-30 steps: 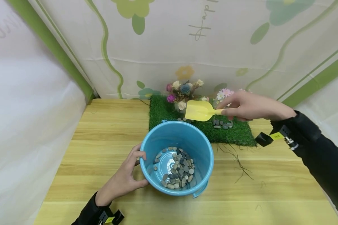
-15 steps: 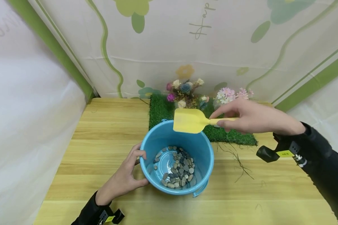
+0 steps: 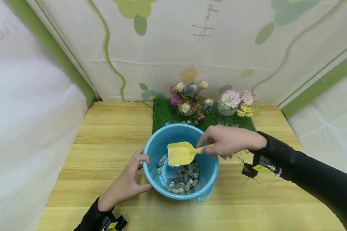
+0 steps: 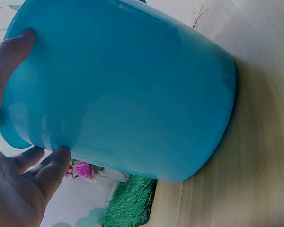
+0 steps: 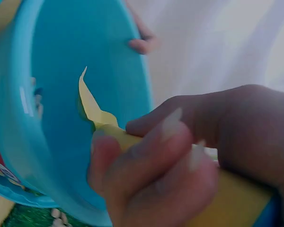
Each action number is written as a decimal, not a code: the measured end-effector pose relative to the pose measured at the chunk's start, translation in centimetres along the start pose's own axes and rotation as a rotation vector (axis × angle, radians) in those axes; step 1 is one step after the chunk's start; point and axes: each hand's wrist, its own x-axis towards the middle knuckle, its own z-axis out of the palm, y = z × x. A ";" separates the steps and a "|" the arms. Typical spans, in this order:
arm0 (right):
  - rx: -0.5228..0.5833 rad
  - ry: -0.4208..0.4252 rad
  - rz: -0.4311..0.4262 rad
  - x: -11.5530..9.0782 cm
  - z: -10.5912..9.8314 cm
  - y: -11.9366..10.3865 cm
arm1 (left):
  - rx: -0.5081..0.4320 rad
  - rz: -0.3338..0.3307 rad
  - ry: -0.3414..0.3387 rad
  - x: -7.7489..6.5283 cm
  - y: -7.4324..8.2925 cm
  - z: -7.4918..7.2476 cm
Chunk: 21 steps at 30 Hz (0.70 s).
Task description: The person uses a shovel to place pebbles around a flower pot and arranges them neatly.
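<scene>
A blue plastic bucket (image 3: 207, 173) stands on the wooden table, with grey and beige pebbles (image 3: 186, 179) on its floor. My left hand (image 3: 122, 186) grips its left side, fingertips curled over the rim. In the left wrist view, thumb and fingers press against the bucket wall (image 4: 132, 94). My right hand (image 3: 228, 141) pinches the handle of a yellow toy shovel (image 3: 179, 154) over the bucket's right rim. The shovel's blade is inside the bucket opening, above the pebbles, and no stones show on it. The right wrist view shows the blade (image 5: 89, 101) edge-on.
Behind the bucket lies a green artificial grass mat (image 3: 161, 115) with several pebbles. Mixed artificial flowers (image 3: 189, 93) and a pink, white and yellow bunch (image 3: 232, 99) stand on it. Thin dark strands (image 3: 252, 179) lie on the table (image 3: 109, 138). A printed cloth (image 3: 161, 54) hangs behind.
My right hand has carried the shovel from above the grass mat, down and left, into the bucket's opening. The left hand and bucket have stayed put.
</scene>
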 end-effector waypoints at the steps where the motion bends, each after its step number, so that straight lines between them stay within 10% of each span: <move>1: 0.003 -0.016 0.003 0.4 0.2 0.0 | -0.003 0.000 -0.001 0.0 0.0 0.0; 21: -0.072 -0.237 0.181 7.5 3.1 -1.5 | -0.002 0.021 0.005 0.1 0.0 -0.1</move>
